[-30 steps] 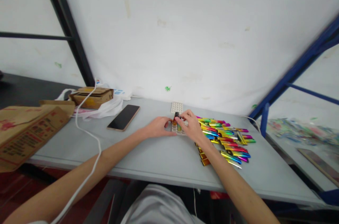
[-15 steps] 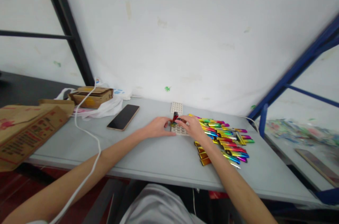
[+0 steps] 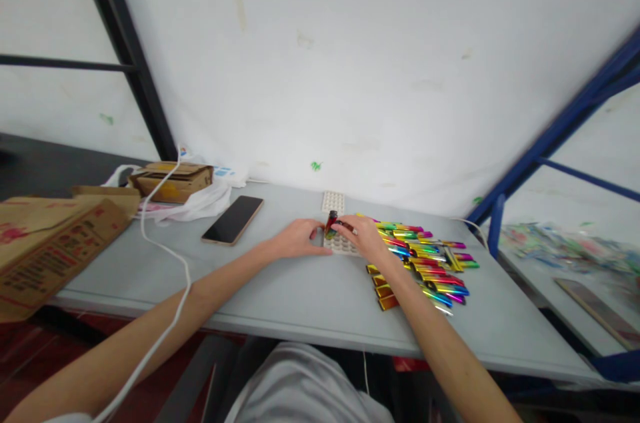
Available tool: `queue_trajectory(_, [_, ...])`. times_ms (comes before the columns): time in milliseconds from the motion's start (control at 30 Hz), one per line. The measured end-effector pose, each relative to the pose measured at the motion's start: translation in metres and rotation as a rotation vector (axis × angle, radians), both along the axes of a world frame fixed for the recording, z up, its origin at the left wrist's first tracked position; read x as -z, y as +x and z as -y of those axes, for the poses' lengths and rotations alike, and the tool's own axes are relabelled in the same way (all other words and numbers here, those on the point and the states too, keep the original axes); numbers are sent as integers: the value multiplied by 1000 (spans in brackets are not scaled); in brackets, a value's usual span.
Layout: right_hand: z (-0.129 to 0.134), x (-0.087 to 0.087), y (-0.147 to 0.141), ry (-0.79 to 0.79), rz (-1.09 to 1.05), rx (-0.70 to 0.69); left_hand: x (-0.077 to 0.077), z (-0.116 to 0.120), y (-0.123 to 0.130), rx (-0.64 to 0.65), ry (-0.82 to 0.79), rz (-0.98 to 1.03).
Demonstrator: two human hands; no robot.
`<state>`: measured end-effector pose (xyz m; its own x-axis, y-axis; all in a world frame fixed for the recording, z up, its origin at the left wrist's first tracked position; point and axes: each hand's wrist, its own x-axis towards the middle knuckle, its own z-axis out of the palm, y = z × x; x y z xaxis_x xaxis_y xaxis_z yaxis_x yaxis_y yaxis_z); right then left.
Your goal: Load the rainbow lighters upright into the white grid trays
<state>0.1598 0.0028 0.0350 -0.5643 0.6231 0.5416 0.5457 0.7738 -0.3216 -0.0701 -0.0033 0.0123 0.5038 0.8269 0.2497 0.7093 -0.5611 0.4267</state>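
Observation:
My left hand (image 3: 300, 238) curves around the left end of a small white holed tray (image 3: 345, 248), thumb along its front corner and fingers behind. A small red patch shows inside that hand, too small to name. A dark-topped, reddish lighter (image 3: 331, 224) stands nearly upright at the tray's left side, between my hands. My right hand (image 3: 364, 236) reaches over the tray from the right, its fingers closed at the lighter; a dark piece shows under them. Beside my right wrist lies a spread of shiny metallic-coloured lighters (image 3: 425, 263), partly covered by my forearm.
Behind the tray lies another white holed piece (image 3: 333, 201). A phone (image 3: 233, 220) rests to the left, near a white plastic bag (image 3: 200, 204) and cardboard boxes (image 3: 65, 240). A white cable (image 3: 184, 270) hangs across my left arm. A blue frame (image 3: 550, 123) rises at right.
The lighter between my hands shows more of its body and stands more upright. My right fingers have shifted slightly; my left hand stays nearly where it was.

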Motion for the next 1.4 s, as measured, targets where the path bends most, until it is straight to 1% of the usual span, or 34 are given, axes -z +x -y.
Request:
queue_trajectory(67, [-1,-1,0,-39,57,-26,0,0,0,1,4,3])
queue_trajectory(100, [-1,-2,-1,-47,87,-17,1,0,0,-2,5,3])
queue_trajectory(167, [0,-4,-2,-40,151,72,1,0,0,-15,7,3])
queue_trajectory(233, [1,-7,-4,-35,227,208,0,0,0,-16,2,-4])
queue_trajectory(267, [1,-9,-4,-44,259,254,0,0,0,-11,-1,-8])
queue_trajectory(300, [2,-11,-3,-62,280,272,0,-1,0,-7,-5,-11])
queue_trajectory(367, [4,-19,2,-107,270,247,0,-1,0,-4,-7,-13])
queue_trajectory(467, [13,-38,22,-158,160,219,0,-1,0,-6,-9,-12])
queue_trajectory(533, [26,-53,43,-201,113,185,0,-2,0,-3,-11,-19])
queue_trajectory(600, [44,-65,68,-271,141,83,0,-2,0,-4,-11,-25])
queue_trajectory(667, [64,-69,95,-321,193,24,2,-3,-1,-6,-10,-23])
queue_trajectory(733, [84,-64,121,-331,206,53,3,-5,-1,-2,-7,-18])
queue_trajectory(833, [109,-41,150,-248,240,137,6,-7,-1,-1,-8,-14])
queue_trajectory(933, [122,-14,158,-147,263,150,5,-6,-1,-10,-8,-16])
queue_trajectory(1033, [123,4,153,-80,284,134,3,-4,0,-4,-3,-24])
queue_trajectory(1100, [121,9,147,-67,285,124,1,-3,0,-2,-4,-31])
queue_trajectory(1267, [114,9,142,-75,312,96,1,-2,0,-3,-4,-33])
queue_trajectory(1400, [115,13,139,-45,314,120,1,-2,0,0,-9,-20])
